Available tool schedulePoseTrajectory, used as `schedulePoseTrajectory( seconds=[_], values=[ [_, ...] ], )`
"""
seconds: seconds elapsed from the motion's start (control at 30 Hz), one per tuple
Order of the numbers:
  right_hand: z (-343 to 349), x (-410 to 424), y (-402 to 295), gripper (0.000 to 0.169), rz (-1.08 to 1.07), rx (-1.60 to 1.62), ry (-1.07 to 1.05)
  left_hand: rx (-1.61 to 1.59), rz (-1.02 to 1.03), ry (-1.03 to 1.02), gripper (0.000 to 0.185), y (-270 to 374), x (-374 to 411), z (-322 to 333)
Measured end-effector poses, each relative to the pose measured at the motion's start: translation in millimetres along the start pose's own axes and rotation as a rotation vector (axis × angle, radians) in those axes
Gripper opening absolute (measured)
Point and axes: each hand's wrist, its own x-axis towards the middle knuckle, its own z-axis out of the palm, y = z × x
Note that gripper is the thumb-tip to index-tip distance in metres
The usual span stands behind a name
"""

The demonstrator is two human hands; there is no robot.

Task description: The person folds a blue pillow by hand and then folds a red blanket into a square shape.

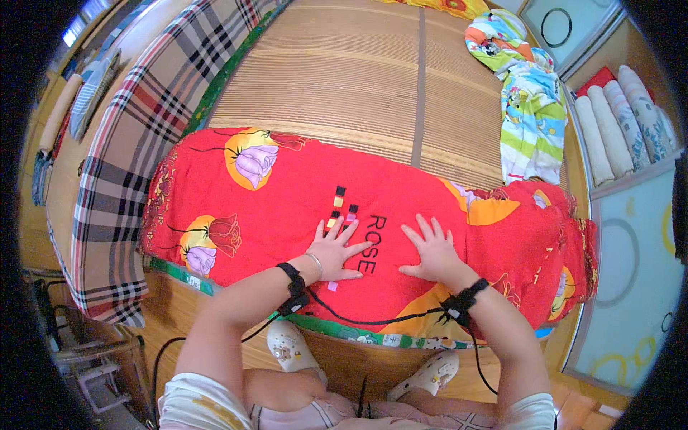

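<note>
A red quilt (301, 177) printed with roses lies folded in a long strip across the near side of a bed. Dark printed lettering runs down its middle. My left hand (336, 251) rests flat on the quilt, fingers spread, over the coloured squares beside the lettering. To the right of the lettering, my right hand (431, 250) lies palm down on the same cloth with its fingers apart. Neither hand grips anything. Towards its right end the quilt is bunched and rumpled. Both wrists wear black straps joined by a dark cable (371, 321).
A slatted bamboo mat (333, 75) covers the bed behind the quilt. A striped cartoon-print blanket (529, 123) lies along the right side. Plaid cloth (156, 102) drapes the headboard at left. Rolled textiles (610, 134) fill a shelf at right, above a frosted panel (623, 301). A metal-framed stool (102, 371) stands lower left.
</note>
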Motion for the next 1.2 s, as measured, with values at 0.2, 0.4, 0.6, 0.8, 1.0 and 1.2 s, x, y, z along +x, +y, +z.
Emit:
schedulePoseTrajectory(
  seconds=[0.2,0.4,0.6,0.8,1.0,1.2],
  values=[
    [18,43,3,0.103,0.285,0.038,-0.086,0.037,-0.546,0.017,0.08,-99,-71,1],
    [35,54,-57,0.076,-0.212,0.171,0.362,-0.151,-1.502,0.349,0.099,-167,-210,33],
    [54,40,-170,0.08,-0.652,0.234,0.04,-1.657,-1.482,1.082,0.076,-213,-245,82],
    [76,43,-205,0.085,-0.667,0.185,-0.009,-2.166,-1.15,1.336,0.053,-280,-313,134],
    [90,68,-192,0.08,-0.546,0.462,-0.036,-2.43,-0.856,1.181,0.067,-256,-278,82],
    [82,71,-178,0.068,-0.337,0.816,-0.232,-2.172,-0.702,1.184,0.04,-270,-273,18]
  ],
)
